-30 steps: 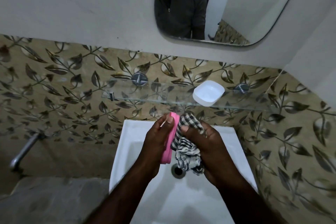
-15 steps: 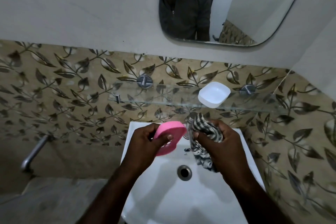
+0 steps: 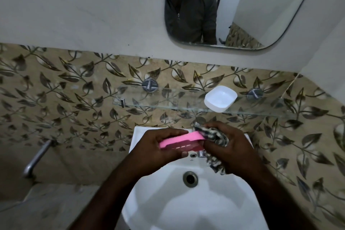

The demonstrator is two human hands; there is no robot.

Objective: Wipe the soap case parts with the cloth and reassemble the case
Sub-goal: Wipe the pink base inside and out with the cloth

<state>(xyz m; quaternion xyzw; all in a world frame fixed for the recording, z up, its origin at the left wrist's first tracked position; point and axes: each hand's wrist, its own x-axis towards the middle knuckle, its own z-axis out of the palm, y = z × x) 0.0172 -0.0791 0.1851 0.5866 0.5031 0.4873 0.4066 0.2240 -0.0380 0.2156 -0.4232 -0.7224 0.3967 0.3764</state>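
Leaf-patterned tiles back a white ceramic basin (image 3: 168, 211); a soap case part is being wiped at frame centre.

Head view: the left hand (image 3: 160, 147) grips the pink slotted plastic soap case part (image 3: 184, 139) by its long edges over the basin's back rim. The right hand (image 3: 233, 147) is curled round the bunched black-and-white checked cloth (image 3: 217, 135), pressed to that part's right end. A white plastic case part (image 3: 220, 99) sits apart on the clear glass shelf (image 3: 168, 101), upper right of centre. Wiping looks under way and reassembly not yet begun; whether the white part is wiped I cannot tell. The shelf edge hangs just above the hands, and open room lies lower, over the bowl.
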